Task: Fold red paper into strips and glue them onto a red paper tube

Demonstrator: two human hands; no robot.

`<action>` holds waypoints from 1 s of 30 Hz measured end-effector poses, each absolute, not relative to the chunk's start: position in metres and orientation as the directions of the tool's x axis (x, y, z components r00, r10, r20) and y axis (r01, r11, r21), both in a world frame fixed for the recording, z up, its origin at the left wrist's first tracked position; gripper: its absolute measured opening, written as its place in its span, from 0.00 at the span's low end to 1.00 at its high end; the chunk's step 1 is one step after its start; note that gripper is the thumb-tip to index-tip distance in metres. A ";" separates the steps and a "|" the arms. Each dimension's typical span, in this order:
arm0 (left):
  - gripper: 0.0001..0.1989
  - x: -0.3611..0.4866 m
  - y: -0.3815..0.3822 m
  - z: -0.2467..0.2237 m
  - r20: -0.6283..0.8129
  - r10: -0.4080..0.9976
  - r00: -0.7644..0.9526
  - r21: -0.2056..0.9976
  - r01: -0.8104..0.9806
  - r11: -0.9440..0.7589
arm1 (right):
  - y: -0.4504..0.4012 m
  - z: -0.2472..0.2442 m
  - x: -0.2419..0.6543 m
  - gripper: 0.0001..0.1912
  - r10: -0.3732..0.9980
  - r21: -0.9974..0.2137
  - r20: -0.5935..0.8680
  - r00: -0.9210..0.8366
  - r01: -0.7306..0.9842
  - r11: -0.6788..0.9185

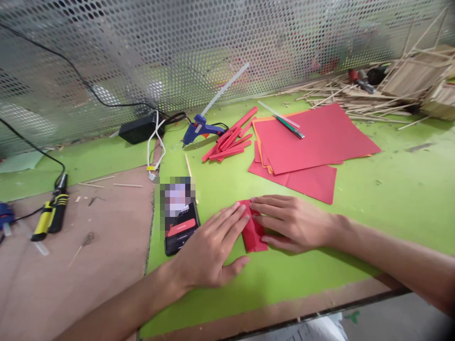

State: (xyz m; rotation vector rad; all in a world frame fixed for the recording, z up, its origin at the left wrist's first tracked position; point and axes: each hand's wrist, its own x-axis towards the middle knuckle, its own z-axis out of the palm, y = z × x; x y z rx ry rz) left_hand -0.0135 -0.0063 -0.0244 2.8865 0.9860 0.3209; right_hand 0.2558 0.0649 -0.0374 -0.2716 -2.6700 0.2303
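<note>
A small folded piece of red paper (253, 234) lies flat on the green tabletop near its front edge. My left hand (216, 244) rests with stretched fingers on the paper's left side, fingertips at the upper left edge. From the right, my right hand (293, 222) lies flat with its fingertips on the paper's right side. Part of the paper is hidden under both hands. Just left of my left hand is a phone (182, 237) with a partly blurred screen. Beyond my right hand lie larger red sheets (320, 137), with orange paper showing beneath them.
A green utility knife (289, 127) lies on the red sheets. Behind are a blue glue gun (201, 129), folded red strips (231, 142) and a black adapter (140, 129). Wooden sticks (334, 97) are heaped at back right. Yellow-black pliers (53, 213) lie left. A perforated metal panel (213, 42) stands behind.
</note>
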 end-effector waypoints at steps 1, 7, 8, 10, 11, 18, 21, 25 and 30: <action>0.36 -0.014 -0.006 -0.025 0.171 0.608 0.775 0.133 0.594 -0.794 | 0.065 -0.037 0.256 0.13 0.228 -0.206 0.414 -0.881 0.154 0.966; 0.33 -0.011 -0.007 -0.024 0.124 0.609 0.783 0.098 0.601 -0.793 | 0.063 -0.035 0.254 0.09 0.265 -0.202 0.417 -0.870 0.195 0.960; 0.33 -0.010 -0.008 -0.024 0.117 0.609 0.784 0.090 0.603 -0.793 | 0.062 -0.035 0.254 0.08 0.269 -0.200 0.421 -0.866 0.200 0.959; 0.32 -0.011 -0.008 -0.023 0.107 0.607 0.787 0.079 0.602 -0.795 | 0.061 -0.034 0.253 0.08 0.273 -0.200 0.435 -0.858 0.204 0.958; 0.31 -0.011 -0.007 -0.023 0.104 0.606 0.788 0.075 0.602 -0.795 | 0.061 -0.035 0.252 0.08 0.274 -0.202 0.444 -0.853 0.202 0.958; 0.31 -0.015 -0.004 -0.022 0.090 0.587 0.805 0.075 0.582 -0.810 | 0.062 -0.039 0.253 0.13 0.285 -0.227 0.464 -0.839 0.198 0.954; 0.31 -0.016 -0.003 -0.023 0.093 0.580 0.809 0.077 0.575 -0.814 | 0.062 -0.040 0.253 0.16 0.292 -0.237 0.473 -0.831 0.199 0.951; 0.30 -0.016 -0.004 -0.024 0.121 0.580 0.806 0.067 0.576 -0.814 | 0.062 -0.039 0.253 0.16 0.294 -0.244 0.445 -0.846 0.202 0.949; 0.29 -0.016 -0.006 -0.024 0.133 0.604 0.786 0.054 0.603 -0.796 | 0.063 -0.041 0.254 0.17 0.297 -0.244 0.413 -0.861 0.210 0.947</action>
